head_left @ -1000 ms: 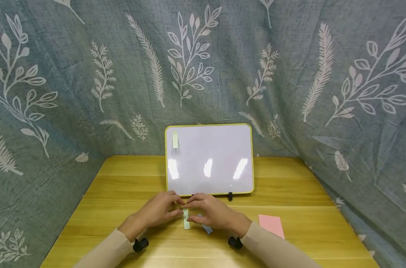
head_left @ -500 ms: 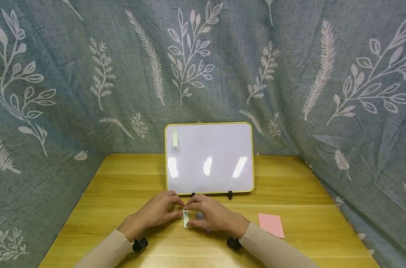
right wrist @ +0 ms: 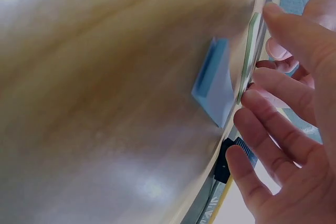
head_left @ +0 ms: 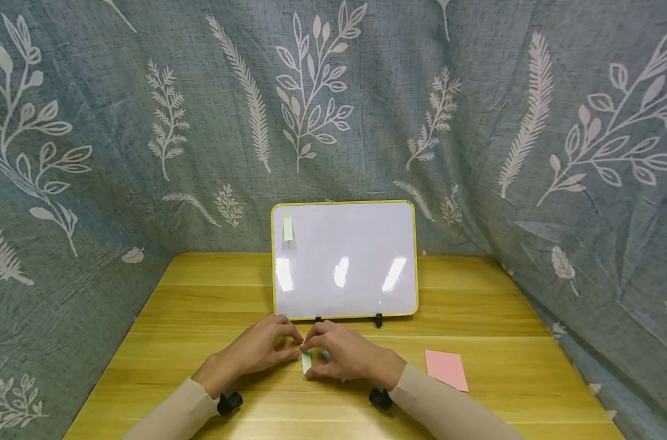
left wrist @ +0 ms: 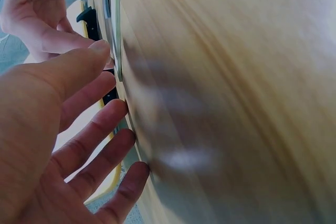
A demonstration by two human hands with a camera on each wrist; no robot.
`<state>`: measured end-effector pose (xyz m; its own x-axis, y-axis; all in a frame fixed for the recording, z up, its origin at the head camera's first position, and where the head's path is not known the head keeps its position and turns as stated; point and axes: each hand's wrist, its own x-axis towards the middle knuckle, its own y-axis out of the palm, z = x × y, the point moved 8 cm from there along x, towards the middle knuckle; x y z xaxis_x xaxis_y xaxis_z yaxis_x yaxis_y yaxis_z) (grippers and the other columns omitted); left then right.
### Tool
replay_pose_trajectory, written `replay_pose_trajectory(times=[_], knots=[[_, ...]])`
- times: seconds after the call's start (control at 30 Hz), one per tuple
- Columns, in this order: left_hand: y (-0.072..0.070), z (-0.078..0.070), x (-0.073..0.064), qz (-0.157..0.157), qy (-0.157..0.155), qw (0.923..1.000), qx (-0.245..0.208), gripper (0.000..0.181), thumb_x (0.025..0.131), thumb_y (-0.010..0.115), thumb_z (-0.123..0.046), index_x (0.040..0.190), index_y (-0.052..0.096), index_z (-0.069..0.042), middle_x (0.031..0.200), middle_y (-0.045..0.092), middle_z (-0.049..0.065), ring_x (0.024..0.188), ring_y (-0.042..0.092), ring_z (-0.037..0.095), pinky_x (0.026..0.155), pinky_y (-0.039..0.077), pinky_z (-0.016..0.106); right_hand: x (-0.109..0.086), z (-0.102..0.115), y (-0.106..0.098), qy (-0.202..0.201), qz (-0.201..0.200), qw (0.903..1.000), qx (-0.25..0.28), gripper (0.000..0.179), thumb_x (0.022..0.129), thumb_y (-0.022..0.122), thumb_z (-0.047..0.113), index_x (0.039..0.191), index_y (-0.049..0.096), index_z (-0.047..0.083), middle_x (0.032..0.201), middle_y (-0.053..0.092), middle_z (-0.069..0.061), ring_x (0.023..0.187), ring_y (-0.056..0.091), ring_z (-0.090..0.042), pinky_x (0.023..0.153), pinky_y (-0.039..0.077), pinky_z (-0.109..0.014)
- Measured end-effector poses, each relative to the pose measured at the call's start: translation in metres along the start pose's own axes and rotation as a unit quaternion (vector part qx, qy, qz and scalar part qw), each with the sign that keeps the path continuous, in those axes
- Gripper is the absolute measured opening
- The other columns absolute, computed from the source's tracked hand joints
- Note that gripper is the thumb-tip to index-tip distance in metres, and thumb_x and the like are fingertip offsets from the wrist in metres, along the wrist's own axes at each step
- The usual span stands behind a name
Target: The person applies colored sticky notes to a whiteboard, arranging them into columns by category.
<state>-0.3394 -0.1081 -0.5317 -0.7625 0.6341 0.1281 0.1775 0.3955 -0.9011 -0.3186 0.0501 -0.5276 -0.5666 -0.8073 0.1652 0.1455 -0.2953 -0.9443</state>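
A narrow pale green sticky note pad (head_left: 306, 362) lies on the table between the two hands. My right hand (head_left: 347, 351) holds it lengthwise, its thumb at the near end and its fingertips at the far end. My left hand (head_left: 259, 345) touches the far left of the pad with loosely bent fingers. In the left wrist view its thumb tip is close to the pad's edge (left wrist: 117, 35). A blue sticky note pad (right wrist: 215, 85) lies beside the green one, mostly hidden under my right hand in the head view. Whether a single sheet is lifted is hidden by the fingers.
Behind the hands a whiteboard (head_left: 344, 244) with a yellow frame stands on black feet (head_left: 379, 320). One pale green sticky note (head_left: 287, 228) is stuck at its upper left. A pink sticky note pad (head_left: 446, 370) lies on the wooden table (head_left: 201, 318) at right.
My right hand has shifted slightly left over the green pad, and its thumb has come down to the near end. It now covers more of the blue pad. The left hand has barely moved.
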Motion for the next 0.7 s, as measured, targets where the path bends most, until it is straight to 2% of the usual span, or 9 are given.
replay_pose_trajectory(times=[0.37,0.7], knots=[[-0.0019,-0.0018,-0.0019,0.007,0.000,1.0000,-0.004,0.021,0.107,0.088,-0.036,0.125,0.089,-0.025,0.126,0.076,-0.006,0.119,0.072,0.020,0.105,0.064,0.048,0.0017,-0.0029,0.0046,0.022,0.021,0.9995,-0.012,0.044,0.101,0.093,0.049,0.133,0.087,0.019,0.140,0.074,0.002,0.127,0.073,-0.014,0.110,0.062,-0.027],[-0.0027,-0.0013,-0.0008,0.007,0.002,1.0000,-0.004,0.019,0.107,0.088,-0.035,0.124,0.089,-0.026,0.128,0.076,-0.005,0.123,0.072,0.022,0.107,0.065,0.049,0.0024,-0.0034,0.0035,0.015,0.017,0.9997,-0.013,0.038,0.104,0.091,0.045,0.131,0.087,0.019,0.140,0.075,0.000,0.126,0.074,-0.016,0.109,0.063,-0.028]])
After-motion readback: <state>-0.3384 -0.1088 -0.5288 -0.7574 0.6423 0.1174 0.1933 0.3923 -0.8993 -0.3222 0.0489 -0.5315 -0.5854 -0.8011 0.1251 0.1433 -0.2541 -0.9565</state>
